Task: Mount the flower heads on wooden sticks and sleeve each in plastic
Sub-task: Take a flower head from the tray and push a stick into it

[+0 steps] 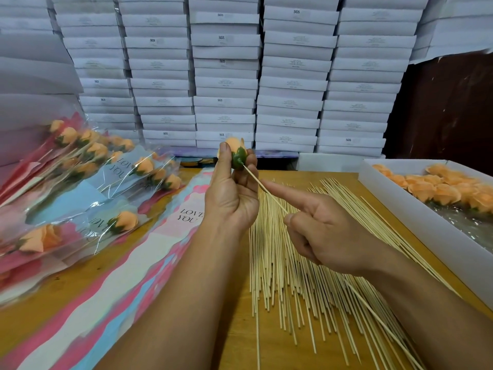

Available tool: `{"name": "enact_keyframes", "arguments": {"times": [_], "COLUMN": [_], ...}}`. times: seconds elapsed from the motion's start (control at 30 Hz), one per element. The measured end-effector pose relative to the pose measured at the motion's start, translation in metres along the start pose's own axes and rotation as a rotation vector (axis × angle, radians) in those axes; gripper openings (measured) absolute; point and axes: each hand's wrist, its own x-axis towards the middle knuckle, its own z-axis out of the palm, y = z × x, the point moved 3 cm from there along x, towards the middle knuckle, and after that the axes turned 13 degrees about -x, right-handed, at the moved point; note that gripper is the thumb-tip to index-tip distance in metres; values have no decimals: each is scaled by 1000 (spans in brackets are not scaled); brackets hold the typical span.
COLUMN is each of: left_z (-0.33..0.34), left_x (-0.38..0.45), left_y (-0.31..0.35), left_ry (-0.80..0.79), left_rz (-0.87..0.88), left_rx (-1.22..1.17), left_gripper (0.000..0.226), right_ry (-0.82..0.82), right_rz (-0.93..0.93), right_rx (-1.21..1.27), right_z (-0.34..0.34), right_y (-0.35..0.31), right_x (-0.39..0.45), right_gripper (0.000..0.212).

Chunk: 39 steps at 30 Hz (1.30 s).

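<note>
The left hand [229,193] grips an orange flower head [236,153] by its green base, thumb and fingers curled round it, raised above the far edge of the table [234,329]. A stick [264,189] runs from the base down to the right hand [325,231], which pinches it between thumb and curled fingers while the forefinger lies straight along it. Under the right forearm a pile of sticks [296,284] fans across the table's middle, its near ends ragged and close to the front edge. To the right, a white tray [416,209] holds loose flower heads [440,190], its near wall touching the outermost sticks. To the left, flat sleeves [120,268] in pink, blue and white overlap toward the near edge, one reading "LOVE YOU". Further left, finished flowers [101,169] in clear plastic lie heaped, again printed "LOVE YOU". Bare wood shows only in narrow strips between sleeves and sticks and at the near left. Behind the table, stacked white boxes [290,84] form a wall; several carry "SGS", the smaller print too fine to read.
</note>
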Motion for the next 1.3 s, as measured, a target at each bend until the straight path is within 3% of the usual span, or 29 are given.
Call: {"name": "enact_keyframes", "arguments": {"times": [1.13, 1.3], "left_z": [2, 2], "left_x": [-2, -2], "left_y": [-1, 0], "left_ry": [-18, -33], "left_rz": [21, 84], "left_rx": [95, 177], "left_gripper": [57, 34], "right_ry": [14, 3], "right_rz": [28, 45], "right_rx": [-27, -26], "right_z": [0, 1], "right_y": [1, 4], "right_x": [0, -1], "right_gripper": [67, 68]}}
